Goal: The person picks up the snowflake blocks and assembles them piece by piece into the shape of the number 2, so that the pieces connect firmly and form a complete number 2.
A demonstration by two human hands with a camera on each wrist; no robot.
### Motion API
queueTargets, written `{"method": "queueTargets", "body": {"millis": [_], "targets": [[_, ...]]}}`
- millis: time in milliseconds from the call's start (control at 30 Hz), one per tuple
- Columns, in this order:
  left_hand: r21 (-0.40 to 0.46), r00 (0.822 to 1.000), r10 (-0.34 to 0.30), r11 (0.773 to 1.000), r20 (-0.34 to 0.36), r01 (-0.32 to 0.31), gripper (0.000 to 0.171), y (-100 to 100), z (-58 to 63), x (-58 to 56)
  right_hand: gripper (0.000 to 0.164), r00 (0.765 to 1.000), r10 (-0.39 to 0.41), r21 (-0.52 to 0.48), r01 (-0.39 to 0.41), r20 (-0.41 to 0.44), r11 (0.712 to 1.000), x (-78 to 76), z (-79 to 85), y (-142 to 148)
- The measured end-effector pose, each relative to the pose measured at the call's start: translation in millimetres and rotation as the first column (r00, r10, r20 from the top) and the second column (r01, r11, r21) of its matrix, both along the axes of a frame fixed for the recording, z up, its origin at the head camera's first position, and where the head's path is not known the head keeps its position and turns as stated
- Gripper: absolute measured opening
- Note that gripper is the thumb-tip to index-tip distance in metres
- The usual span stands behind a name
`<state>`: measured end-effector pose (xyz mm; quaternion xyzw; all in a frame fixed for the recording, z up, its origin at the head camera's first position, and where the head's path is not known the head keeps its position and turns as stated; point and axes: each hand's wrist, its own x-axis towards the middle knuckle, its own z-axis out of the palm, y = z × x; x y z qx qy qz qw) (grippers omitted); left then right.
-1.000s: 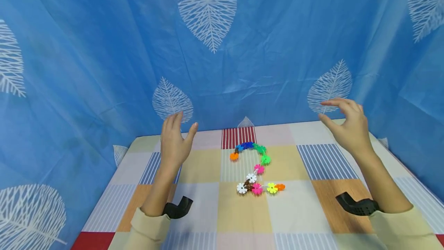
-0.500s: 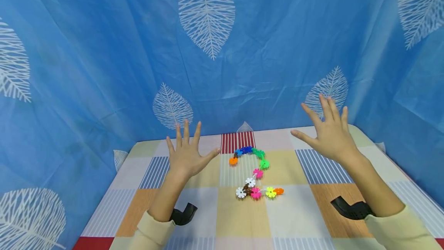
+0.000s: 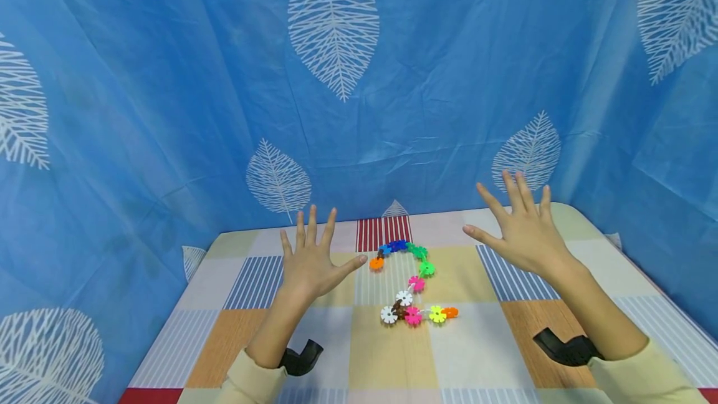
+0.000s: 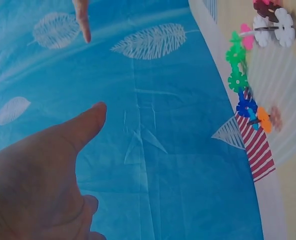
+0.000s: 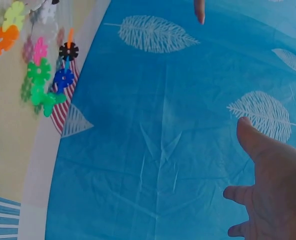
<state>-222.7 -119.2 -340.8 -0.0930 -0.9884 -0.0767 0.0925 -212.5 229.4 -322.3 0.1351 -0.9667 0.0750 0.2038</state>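
A chain of linked plastic snowflake discs (image 3: 412, 315) lies on the table in the shape of a figure 2. Its pieces are orange, brown, blue, green, pink, white and yellow. To its left my left hand (image 3: 310, 265) is held up with the fingers spread, touching nothing. On the other side my right hand (image 3: 526, 234) is raised too, fingers apart and holding nothing. The left wrist view has the left hand (image 4: 43, 175) beside the chain's green part (image 4: 236, 75). The right wrist view catches the right hand (image 5: 278, 185) and the blue disc (image 5: 63, 79).
A patchwork tablecloth (image 3: 391, 354) covers the table. Behind and at both sides hangs a blue curtain (image 3: 426, 80) with white leaf prints. Each wrist wears a black curved mount (image 3: 301, 358).
Both hands have gone from loosely bent fingers to spread fingers. The left hand has shifted right and the right hand left, both a little lower lately. The disc chain keeps its shape.
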Motion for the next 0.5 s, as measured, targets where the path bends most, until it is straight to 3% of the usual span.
{"method": "queueTargets", "body": {"millis": [500], "targets": [[0.034,1.000,-0.022,0.999,-0.018,0.022,0.097,1.5,4.4,2.5,0.079,1.000,0.022,-0.008,-0.022,0.007,1.000,-1.3,-1.1,0.7]]}}
